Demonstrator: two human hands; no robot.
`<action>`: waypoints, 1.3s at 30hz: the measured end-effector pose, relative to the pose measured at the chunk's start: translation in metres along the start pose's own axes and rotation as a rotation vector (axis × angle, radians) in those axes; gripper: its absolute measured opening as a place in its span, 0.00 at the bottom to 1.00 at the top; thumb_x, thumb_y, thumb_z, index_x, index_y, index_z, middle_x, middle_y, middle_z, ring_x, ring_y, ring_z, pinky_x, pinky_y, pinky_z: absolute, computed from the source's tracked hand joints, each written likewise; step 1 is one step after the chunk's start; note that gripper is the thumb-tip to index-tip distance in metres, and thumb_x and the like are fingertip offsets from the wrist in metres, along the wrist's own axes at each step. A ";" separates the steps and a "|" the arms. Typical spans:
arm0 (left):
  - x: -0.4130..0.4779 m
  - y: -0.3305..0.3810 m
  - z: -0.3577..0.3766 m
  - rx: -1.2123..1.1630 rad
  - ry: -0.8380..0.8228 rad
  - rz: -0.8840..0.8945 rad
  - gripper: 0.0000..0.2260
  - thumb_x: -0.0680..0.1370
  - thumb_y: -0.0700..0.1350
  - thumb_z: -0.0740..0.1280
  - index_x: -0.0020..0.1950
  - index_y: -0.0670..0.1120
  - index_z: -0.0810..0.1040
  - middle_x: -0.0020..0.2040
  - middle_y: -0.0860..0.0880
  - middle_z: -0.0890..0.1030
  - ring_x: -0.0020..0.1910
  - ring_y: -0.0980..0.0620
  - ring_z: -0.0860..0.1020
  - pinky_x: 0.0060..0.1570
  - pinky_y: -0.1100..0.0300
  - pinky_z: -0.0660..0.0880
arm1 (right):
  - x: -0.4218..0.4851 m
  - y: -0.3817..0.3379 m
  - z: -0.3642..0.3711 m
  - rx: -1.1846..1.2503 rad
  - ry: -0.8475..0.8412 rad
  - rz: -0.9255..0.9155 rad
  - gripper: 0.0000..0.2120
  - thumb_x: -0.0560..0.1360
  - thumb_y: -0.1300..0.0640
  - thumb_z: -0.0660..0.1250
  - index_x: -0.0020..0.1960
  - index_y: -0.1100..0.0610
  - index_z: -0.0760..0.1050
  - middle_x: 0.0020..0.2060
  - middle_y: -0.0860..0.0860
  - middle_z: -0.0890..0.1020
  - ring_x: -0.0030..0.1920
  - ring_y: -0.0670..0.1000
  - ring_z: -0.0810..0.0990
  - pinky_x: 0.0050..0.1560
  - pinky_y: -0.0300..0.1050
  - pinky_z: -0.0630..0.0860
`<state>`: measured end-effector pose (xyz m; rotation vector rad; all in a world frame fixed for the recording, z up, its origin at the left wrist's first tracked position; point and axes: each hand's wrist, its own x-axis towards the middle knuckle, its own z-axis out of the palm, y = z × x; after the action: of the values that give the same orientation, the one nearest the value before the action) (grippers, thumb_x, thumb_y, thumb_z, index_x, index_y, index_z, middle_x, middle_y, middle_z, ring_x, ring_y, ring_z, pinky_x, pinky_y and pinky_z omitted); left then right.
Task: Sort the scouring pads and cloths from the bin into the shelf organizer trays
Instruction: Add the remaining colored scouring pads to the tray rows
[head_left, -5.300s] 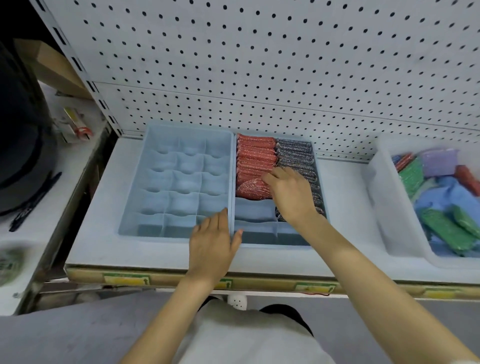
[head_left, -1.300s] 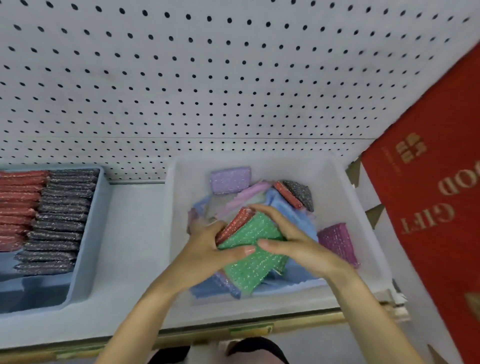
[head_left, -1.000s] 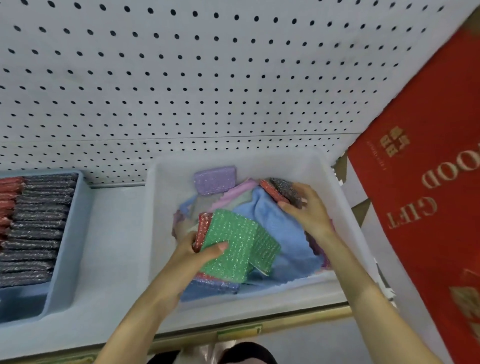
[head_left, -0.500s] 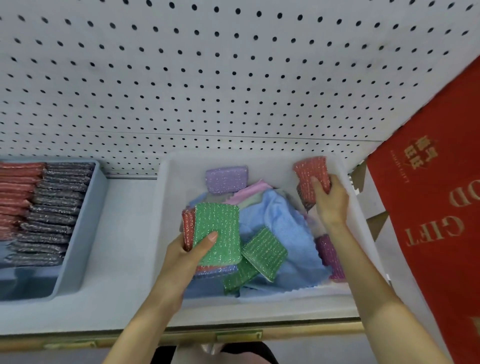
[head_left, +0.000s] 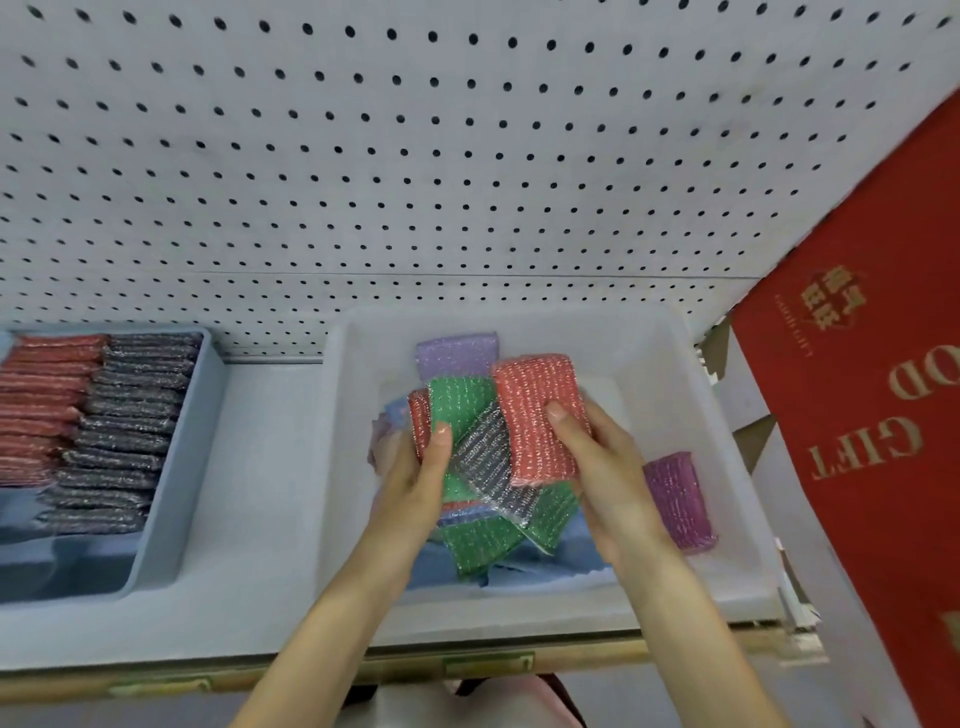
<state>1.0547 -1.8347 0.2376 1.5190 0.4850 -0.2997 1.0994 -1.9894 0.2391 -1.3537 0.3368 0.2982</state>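
Over the bin (head_left: 670, 384), left hand (head_left: 415, 478) and right hand (head_left: 608, 467) curl their fingers round the green pad (head_left: 460, 402) and red pad (head_left: 535, 410): light, squashy, probably best pinched across faces.

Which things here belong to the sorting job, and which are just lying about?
Job: left hand gripping green pad; right hand holding red pad; grey pad between them; bin; purple pad; blue cloth; organizer tray.
Lying about: pegboard; red GIFT-lettered packaging.

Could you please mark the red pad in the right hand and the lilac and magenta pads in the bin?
red pad (head_left: 530, 395): head view, upper face above the thumb.
lilac pad (head_left: 457, 356): head view, middle of exposed face.
magenta pad (head_left: 678, 501): head view, middle of face.
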 end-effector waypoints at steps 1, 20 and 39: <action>-0.002 -0.001 -0.002 -0.011 -0.036 -0.016 0.11 0.69 0.71 0.56 0.50 0.77 0.58 0.51 0.80 0.59 0.57 0.78 0.61 0.65 0.63 0.55 | 0.000 0.000 0.003 -0.039 -0.011 -0.029 0.07 0.77 0.58 0.66 0.53 0.51 0.80 0.49 0.50 0.85 0.50 0.49 0.83 0.52 0.45 0.79; -0.056 -0.020 -0.116 -0.293 0.493 0.063 0.27 0.62 0.53 0.74 0.60 0.50 0.75 0.53 0.51 0.84 0.51 0.51 0.83 0.52 0.53 0.79 | -0.013 0.033 0.131 -0.063 -0.138 -0.120 0.02 0.76 0.61 0.68 0.47 0.56 0.79 0.40 0.48 0.84 0.41 0.45 0.80 0.43 0.39 0.76; -0.115 -0.101 -0.521 -0.309 0.646 0.038 0.14 0.74 0.38 0.71 0.58 0.42 0.75 0.53 0.42 0.82 0.35 0.51 0.84 0.30 0.65 0.78 | -0.035 0.173 0.446 -1.096 -0.244 -0.724 0.08 0.74 0.62 0.70 0.52 0.57 0.73 0.42 0.51 0.81 0.42 0.53 0.79 0.43 0.45 0.73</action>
<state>0.8455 -1.3340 0.2121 1.2967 0.9611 0.3025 1.0268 -1.5191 0.1788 -2.3620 -0.6302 0.0057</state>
